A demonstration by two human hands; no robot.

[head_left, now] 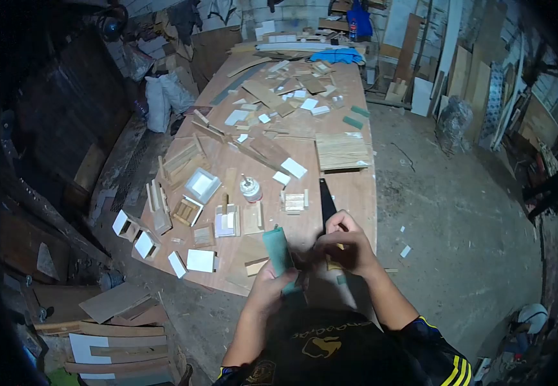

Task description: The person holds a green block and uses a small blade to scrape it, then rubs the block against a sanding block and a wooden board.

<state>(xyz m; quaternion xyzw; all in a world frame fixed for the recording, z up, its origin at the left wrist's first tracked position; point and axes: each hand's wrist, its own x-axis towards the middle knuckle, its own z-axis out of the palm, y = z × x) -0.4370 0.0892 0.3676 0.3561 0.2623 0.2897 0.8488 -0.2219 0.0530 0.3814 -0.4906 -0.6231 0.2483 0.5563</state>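
My left hand (268, 287) grips a green strip of sandpaper (278, 251) near its lower end, thumb across it. The strip stands up from the fist at the table's near edge. Beside it, my right hand (348, 248) is closed, with its fingers curled toward the palm. Whatever it may be pinching is hidden. Just beyond the right hand lies a long dark tapered blade (328, 201), partly covered by that hand. Small wood pieces (256, 265) lie by the left hand.
On the wooden table (298, 239) are a white glue bottle (250, 188), a small wooden frame piece (294, 202), a wood-grain box (343, 152), white-faced blocks (200, 260) and other green strips (352, 121). Boards (117, 341) lie stacked on the floor at lower left.
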